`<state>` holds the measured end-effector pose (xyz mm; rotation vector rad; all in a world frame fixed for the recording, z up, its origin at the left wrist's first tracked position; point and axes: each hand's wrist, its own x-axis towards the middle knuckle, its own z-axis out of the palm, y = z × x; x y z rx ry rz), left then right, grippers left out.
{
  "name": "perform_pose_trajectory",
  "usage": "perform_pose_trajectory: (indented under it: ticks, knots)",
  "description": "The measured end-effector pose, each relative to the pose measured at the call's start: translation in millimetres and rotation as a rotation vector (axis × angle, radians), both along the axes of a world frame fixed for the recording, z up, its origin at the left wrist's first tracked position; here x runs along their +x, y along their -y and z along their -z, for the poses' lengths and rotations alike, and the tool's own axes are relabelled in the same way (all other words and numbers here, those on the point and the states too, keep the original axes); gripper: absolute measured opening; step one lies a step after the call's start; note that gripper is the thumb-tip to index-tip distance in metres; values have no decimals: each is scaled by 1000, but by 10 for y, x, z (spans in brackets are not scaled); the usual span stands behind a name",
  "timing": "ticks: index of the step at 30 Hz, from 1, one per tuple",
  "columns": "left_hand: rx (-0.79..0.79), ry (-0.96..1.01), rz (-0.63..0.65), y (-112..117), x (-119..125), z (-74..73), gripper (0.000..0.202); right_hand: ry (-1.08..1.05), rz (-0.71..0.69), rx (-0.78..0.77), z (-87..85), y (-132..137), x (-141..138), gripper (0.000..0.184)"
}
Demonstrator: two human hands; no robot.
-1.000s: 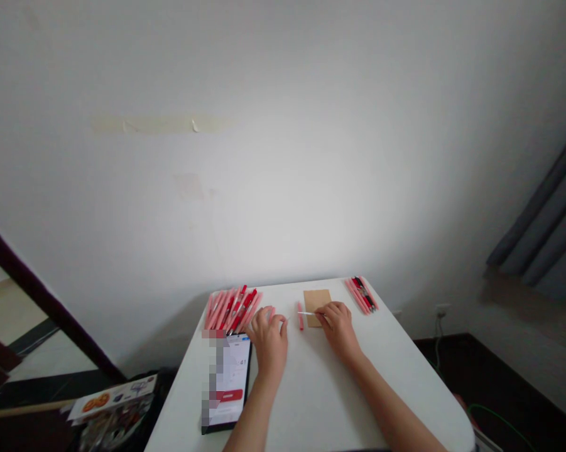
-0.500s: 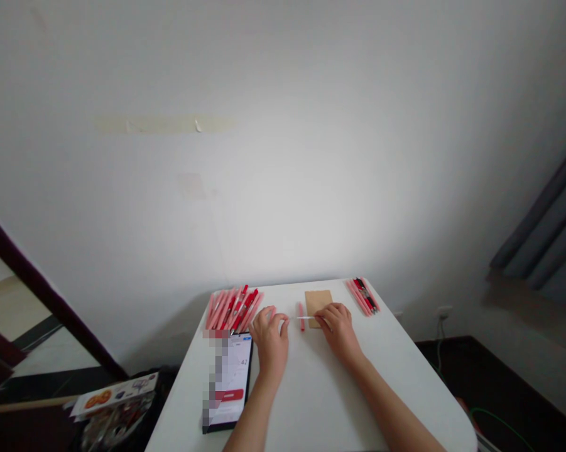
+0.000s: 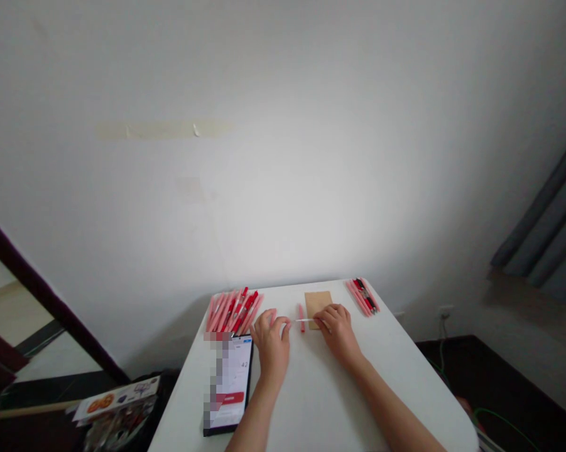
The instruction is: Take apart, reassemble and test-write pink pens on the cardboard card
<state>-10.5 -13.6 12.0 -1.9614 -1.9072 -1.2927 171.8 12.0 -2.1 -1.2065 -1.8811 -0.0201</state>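
Note:
My right hand (image 3: 339, 328) pinches a thin white stick that looks like a pen refill (image 3: 304, 320), held level and pointing left. Its left end comes close to the fingertips of my left hand (image 3: 272, 339), which are pressed together. What they hold is too small to make out. A pink pen part (image 3: 273, 312) shows just behind the left fingers; whether they touch it I cannot tell. Between my hands a pink pen barrel (image 3: 302, 312) lies upright in view on the table. Partly under my right hand is a tan paper card (image 3: 318, 300).
A pile of pink and red pens (image 3: 230, 311) lies at the table's back left. Several pink, red and black pens (image 3: 362, 296) lie at the back right. A phone (image 3: 228, 383) rests left of my left arm on the white table (image 3: 320, 402). A wall (image 3: 283, 157) stands behind.
Both hands keep nearly the same pose, with the white stick still between them. The view has shifted slightly.

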Motion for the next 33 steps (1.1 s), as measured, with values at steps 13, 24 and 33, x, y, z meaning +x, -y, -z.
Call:
perform_pose_trajectory:
  ticks: [13, 24, 33]
  knots:
    - [-8, -95, -11, 47, 35, -68, 14, 22, -44, -19, -75, 57, -13, 12]
    - [-17, -61, 52, 6, 29, 4, 13, 55, -77, -38, -2, -3, -2, 14]
    - [-22, -27, 62, -14, 29, 23, 11, 42, -66, -68, 13, -16, -1, 11]
